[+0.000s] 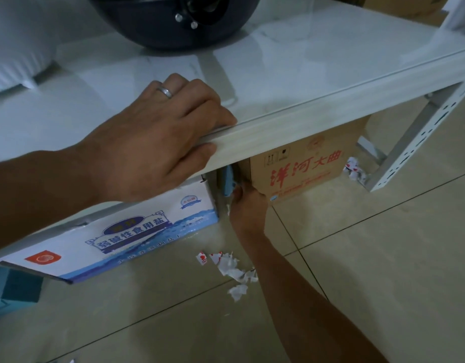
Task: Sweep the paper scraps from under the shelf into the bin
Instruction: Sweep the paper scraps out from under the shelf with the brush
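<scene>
The left hand [158, 132] grips the front edge of the shelf [278, 132], fingers flat on top and thumb pressed against its face. The right hand [248, 205] reaches under the shelf into the gap between the white salt box [108, 237] and the brown carton [299, 169]; whether its fingers hold anything cannot be told. Paper scraps [234, 271] lie on the tiled floor [370, 258] just beside the right forearm, with more scraps [353, 169] beside the carton near the shelf's leg [414, 142].
</scene>
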Demonstrator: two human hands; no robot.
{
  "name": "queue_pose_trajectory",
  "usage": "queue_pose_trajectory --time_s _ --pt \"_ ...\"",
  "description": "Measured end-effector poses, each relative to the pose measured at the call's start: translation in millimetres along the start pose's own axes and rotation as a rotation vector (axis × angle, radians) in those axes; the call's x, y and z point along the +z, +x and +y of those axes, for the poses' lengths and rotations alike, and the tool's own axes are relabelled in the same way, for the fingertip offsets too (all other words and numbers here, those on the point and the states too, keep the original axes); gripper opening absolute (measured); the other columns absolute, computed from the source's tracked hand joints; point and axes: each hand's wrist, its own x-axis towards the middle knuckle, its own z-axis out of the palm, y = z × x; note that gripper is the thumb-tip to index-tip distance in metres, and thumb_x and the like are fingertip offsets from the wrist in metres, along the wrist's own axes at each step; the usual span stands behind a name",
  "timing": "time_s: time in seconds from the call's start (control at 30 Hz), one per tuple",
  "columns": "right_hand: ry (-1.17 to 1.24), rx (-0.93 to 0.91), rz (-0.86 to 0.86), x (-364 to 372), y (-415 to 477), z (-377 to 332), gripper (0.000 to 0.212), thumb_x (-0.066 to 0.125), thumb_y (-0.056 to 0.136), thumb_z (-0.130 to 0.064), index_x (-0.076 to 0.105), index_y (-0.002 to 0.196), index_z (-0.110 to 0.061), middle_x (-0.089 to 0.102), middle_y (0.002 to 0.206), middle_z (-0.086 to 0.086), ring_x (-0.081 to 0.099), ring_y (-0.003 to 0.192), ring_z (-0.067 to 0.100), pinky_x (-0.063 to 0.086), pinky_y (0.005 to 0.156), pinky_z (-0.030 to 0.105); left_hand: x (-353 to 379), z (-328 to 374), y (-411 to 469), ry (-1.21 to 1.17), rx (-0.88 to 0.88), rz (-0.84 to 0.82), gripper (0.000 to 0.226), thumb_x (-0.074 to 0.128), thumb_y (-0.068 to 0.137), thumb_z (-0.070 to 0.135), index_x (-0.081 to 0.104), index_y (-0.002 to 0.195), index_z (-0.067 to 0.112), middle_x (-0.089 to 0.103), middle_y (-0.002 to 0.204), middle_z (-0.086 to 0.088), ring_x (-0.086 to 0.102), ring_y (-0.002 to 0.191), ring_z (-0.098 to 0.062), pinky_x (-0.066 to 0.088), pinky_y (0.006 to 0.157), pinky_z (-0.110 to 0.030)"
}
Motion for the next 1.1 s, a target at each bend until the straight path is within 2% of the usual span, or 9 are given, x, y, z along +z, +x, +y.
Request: queue_pose_trajectory --time_s 0.13,0.2,0.3,0.43,0.63,0.77,0.87,1.0,1.1 --pt "-0.079 -0.067 -0.172 20.7 0.0 0.6 0.016 0.055 0.094 -0.012 0.068 0.094 -0.003 0.071 0.083 0.015 0.071 0.076 0.027 0.056 0.065 0.030 -0.1 0.9 0.3 -0.005 0.002 0.003 0.040 0.043 0.096 0.032 0.050 0.133 0.016 0.050 0.121 -0.007 0.044 0.105 -0.026 0.040 0.093 -0.047" --pt "-0.145 -0.077 -0.204 13.7 -3.9 10.0 0.017 0.055 0.093 -0.012 0.068 0.095 -0.001 0.072 0.086 0.016 0.070 0.078 0.029 0.055 0.067 0.031 0.3 0.7 0.4 -0.001 0.005 0.010 0.041 0.044 0.095 0.031 0.050 0.132 0.015 0.050 0.121 -0.009 0.045 0.105 -0.028 0.040 0.092 -0.049" --pt "-0.193 -0.150 -0.107 -9.3 -22.2 28.4 0.019 0.049 0.094 -0.012 0.068 0.094 -0.008 0.071 0.077 0.014 0.068 0.069 0.031 0.054 0.062 0.033 1.7 0.2 0.0 0.019 0.011 0.016 0.041 0.045 0.094 0.030 0.052 0.131 0.014 0.051 0.121 -0.011 0.046 0.105 -0.031 0.040 0.090 -0.051" --pt "-0.017 -0.171 0.014 -18.2 -34.9 30.9 0.019 0.050 0.097 -0.016 0.067 0.095 -0.008 0.067 0.066 0.009 0.062 0.054 0.023 0.043 0.051 0.026 2.2 -0.6 0.9 0.029 0.024 0.024 0.041 0.045 0.094 0.031 0.051 0.131 0.014 0.051 0.121 -0.012 0.046 0.105 -0.033 0.040 0.089 -0.052" --pt "0.117 -0.189 -0.060 -1.6 -26.7 15.7 0.020 0.050 0.097 -0.014 0.065 0.089 -0.006 0.060 0.063 0.002 0.053 0.052 0.015 0.032 0.049 0.016 1.1 0.6 1.1 0.004 0.012 0.019 0.040 0.046 0.094 0.029 0.051 0.130 0.014 0.051 0.120 -0.011 0.046 0.105 -0.032 0.040 0.092 -0.051" --pt "0.132 -0.232 -0.057 1.3 -21.4 22.2 0.021 0.050 0.097 -0.014 0.065 0.084 -0.007 0.065 0.065 0.008 0.060 0.054 0.019 0.043 0.050 0.025 2.4 -0.4 0.8 0.019 0.015 0.028 0.041 0.046 0.093 0.030 0.051 0.131 0.015 0.051 0.120 -0.010 0.046 0.105 -0.032 0.040 0.090 -0.051" --pt "0.105 -0.227 -0.009 2.4 -16.5 26.1 0.018 0.051 0.095 -0.013 0.067 0.089 -0.007 0.068 0.069 0.008 0.062 0.057 0.020 0.043 0.052 0.024 1.5 -0.8 -0.1 0.024 0.014 0.027 0.041 0.046 0.093 0.031 0.051 0.131 0.015 0.051 0.120 -0.011 0.046 0.104 -0.032 0.040 0.089 -0.052" --pt "0.052 -0.150 0.118 7.0 -10.9 23.4 0.016 0.054 0.093 -0.011 0.068 0.097 -0.006 0.069 0.072 0.013 0.064 0.059 0.026 0.037 0.054 0.023 2.0 -0.8 0.3 0.014 0.020 0.026 0.040 0.047 0.093 0.031 0.052 0.129 0.015 0.051 0.119 -0.010 0.046 0.103 -0.031 0.040 0.089 -0.053" --pt "0.051 -0.076 0.062 17.6 -4.3 13.5 0.021 0.052 0.095 -0.014 0.067 0.084 -0.004 0.066 0.066 0.010 0.060 0.054 0.021 0.031 0.049 0.016 1.8 -2.3 0.5 0.014 0.022 0.037 0.040 0.046 0.094 0.031 0.051 0.130 0.016 0.051 0.120 -0.010 0.045 0.103 -0.031 0.039 0.089 -0.051"
